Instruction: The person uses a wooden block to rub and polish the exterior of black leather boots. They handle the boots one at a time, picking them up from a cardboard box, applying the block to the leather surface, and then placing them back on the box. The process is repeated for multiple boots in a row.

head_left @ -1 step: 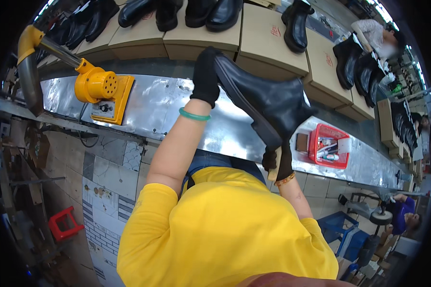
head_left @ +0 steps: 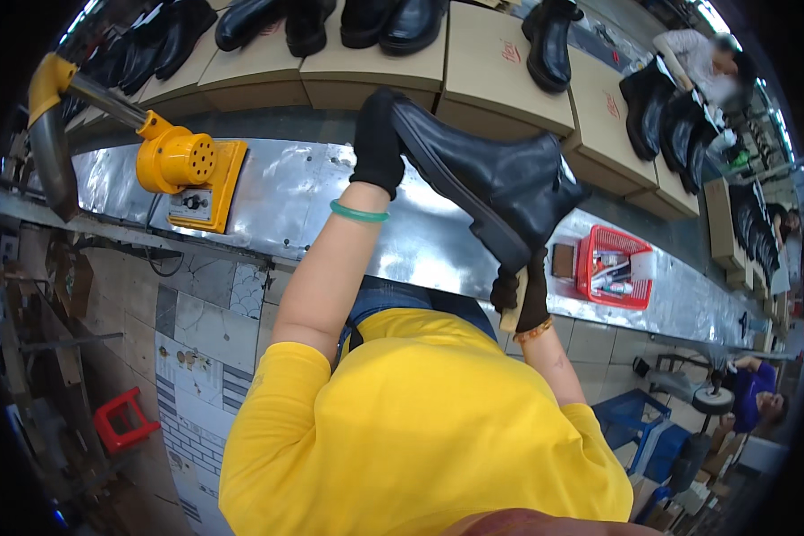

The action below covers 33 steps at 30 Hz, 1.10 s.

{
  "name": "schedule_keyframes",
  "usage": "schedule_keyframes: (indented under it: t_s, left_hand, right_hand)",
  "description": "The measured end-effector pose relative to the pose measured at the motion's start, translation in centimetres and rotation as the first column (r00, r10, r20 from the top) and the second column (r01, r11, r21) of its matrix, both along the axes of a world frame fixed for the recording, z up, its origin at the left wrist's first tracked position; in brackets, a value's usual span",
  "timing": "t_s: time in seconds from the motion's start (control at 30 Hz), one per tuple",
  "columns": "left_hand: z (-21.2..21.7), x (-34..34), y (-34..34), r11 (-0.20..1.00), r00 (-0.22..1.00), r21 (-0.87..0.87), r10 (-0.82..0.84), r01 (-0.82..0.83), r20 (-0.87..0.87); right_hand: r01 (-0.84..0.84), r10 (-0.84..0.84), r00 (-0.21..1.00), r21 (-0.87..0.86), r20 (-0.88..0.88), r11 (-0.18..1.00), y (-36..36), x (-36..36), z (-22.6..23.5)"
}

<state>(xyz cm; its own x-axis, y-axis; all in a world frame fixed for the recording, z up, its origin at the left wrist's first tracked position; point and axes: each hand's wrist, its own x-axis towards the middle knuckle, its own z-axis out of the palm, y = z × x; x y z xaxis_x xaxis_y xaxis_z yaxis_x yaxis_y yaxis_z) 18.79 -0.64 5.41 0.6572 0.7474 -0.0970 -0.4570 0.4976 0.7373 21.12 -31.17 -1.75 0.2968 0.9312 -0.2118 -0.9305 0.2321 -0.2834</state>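
The left hand (head_left: 377, 143), in a black glove, grips the toe of a black boot (head_left: 491, 179). The right hand (head_left: 529, 290) clasps its heel end. The boot is held tilted above the shiny surface (head_left: 286, 201), sole down, probably for looking over.

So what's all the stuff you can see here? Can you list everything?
Boot: one, black, held up over the bench.
Metal bench: one, silver, across the middle.
Blower machine: one, yellow, left on the bench.
Basket: one, red, right on the bench.
Cardboard boxes: a row, tan, behind the bench, with black boots on top.
Stool: one, red, lower left on the floor.
Left hand: black glove, grips the boot's toe end.
Right hand: black glove, under the boot's heel.
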Motion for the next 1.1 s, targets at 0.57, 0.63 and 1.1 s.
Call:
schedule_keyframes:
  t_s: [0.57,0.63,1.1]
  left_hand:
    - [-4.4,-7.3,1.8,0.757,0.757,-0.028,-0.653,0.653,0.009]
    - [-5.6,-8.6,1.5,0.575,0.566,0.020,-0.799,0.818,-0.204]
    - [-7.2,-7.4,-11.4,0.492,0.558,-0.273,-0.778,0.827,0.289]
  right_hand:
    - [0.405,-0.180,0.857,-0.413,0.483,0.816,1.4,7.7,2.4]
    - [0.401,-0.173,0.860,-0.427,0.480,0.810,2.3,9.2,2.6]
    - [0.305,0.251,0.640,-0.539,0.727,0.785,15.4,13.6,7.8]
